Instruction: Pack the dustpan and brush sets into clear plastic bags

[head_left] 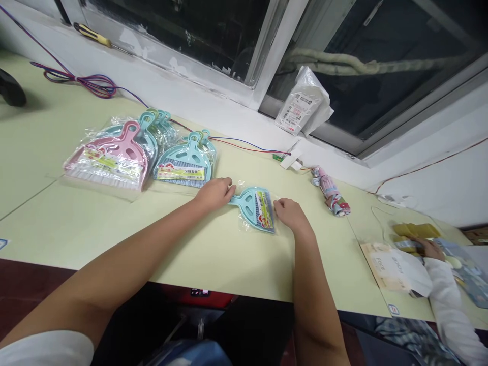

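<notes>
"Where the left hand [216, 194] bends over the handle of the small blue-green dustpan set [249, 207], what gets lost?"

"The handle's tip, and most of the fingers. On the right hand [290, 212], the back of the hand hides the inner fingers. Glare on the clear wrapper blurs its rim, and the label's print is too small to read."

"And further out?"

"A black object [12, 89] is cut off at the left side. The pink dustpan set [122, 147] overlaps others behind it, so I can't count that stack. At far right, a co-worker's hand [429, 249] is partly lost among yellow things."

"How much room around the small set?"

"It lies flat on the table [236, 259], between the two hands, with tabletop reaching from it to the front edge. The larger blue dustpan set [186, 160] is just beside the left hand, so that side is tight. A rolled floral bundle [331, 192] lies beyond the right hand, well apart."

"The fingers?"

"Left: curled, thumb near the forefinger, at the handle; I can't tell whether they pinch it. Right: curled, thumb and forefinger close together by the wrapper's edge at the bristle end. Whether film is caught between them, I can't tell."
</notes>
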Demonstrator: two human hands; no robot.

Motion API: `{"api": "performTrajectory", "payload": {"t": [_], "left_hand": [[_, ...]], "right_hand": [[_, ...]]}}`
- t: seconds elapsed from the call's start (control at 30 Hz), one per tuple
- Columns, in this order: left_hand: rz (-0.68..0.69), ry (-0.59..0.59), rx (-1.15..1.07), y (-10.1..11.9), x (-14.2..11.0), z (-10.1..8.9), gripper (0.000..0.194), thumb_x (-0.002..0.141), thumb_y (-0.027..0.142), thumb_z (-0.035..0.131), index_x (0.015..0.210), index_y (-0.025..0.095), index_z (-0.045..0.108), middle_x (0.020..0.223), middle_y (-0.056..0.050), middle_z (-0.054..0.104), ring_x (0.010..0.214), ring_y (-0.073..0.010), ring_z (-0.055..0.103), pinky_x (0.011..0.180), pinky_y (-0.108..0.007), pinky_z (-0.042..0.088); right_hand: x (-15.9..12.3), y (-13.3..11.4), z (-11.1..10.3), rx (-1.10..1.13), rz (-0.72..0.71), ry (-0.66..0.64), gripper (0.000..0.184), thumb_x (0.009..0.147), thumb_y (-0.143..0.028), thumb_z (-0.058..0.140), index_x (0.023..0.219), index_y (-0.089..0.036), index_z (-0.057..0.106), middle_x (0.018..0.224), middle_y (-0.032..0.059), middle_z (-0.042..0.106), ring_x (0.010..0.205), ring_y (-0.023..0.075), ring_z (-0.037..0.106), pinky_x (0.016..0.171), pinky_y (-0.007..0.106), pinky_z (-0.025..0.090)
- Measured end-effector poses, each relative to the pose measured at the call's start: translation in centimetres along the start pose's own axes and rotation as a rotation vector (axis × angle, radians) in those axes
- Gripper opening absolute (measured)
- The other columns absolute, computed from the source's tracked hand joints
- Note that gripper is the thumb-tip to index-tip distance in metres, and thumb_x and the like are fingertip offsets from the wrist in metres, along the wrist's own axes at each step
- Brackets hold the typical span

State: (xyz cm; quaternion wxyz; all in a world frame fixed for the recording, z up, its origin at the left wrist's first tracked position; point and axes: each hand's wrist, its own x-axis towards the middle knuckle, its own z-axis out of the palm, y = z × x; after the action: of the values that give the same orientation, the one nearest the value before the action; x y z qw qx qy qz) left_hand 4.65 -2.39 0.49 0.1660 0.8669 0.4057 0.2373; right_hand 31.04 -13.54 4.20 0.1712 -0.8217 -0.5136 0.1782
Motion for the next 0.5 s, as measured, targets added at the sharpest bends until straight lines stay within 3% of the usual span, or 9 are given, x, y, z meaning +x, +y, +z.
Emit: {"api": "performTrajectory", "payload": {"t": [0.17,0.33,0.5], "left_hand": [[-0.053,-0.103,0.049,0.5,-0.3,0.3,0.051,0.101,0.053,0.032,0.092,0.018,0.068,0.082,-0.013,0.070,0.079,-0.0299,0.066,0.061,-0.035,0.037],[-0.068,-0.084,-0.036,0.6,-0.3,0.7,0.052,0.100,0.055,0.031,0.091,0.020,0.069,0.088,-0.012,0.073,0.084,-0.0288,0.067,0.063,-0.034,0.038],[-0.115,-0.108,-0.065,0.6,-0.2,0.8,0.050,0.092,0.064,0.045,0.091,0.021,0.071,0.093,-0.012,0.075,0.091,-0.0305,0.067,0.065,-0.034,0.040]], "right_hand": [[1.3,0.4,1.9,0.310,0.180,-0.104,0.029,0.091,-0.042,0.055,0.078,-0.018,0.066,0.084,0.0098,0.072,0.068,0.0181,0.067,0.059,0.028,0.054],[1.6,0.2,2.2,0.451,0.192,-0.152,0.025,0.089,-0.038,0.061,0.076,-0.017,0.064,0.081,0.0072,0.068,0.063,0.0146,0.064,0.054,0.027,0.056],[1.7,0.3,2.1,0.486,0.210,-0.154,0.023,0.089,-0.035,0.062,0.076,-0.017,0.064,0.083,0.0074,0.067,0.064,0.0140,0.064,0.053,0.026,0.058]]}}
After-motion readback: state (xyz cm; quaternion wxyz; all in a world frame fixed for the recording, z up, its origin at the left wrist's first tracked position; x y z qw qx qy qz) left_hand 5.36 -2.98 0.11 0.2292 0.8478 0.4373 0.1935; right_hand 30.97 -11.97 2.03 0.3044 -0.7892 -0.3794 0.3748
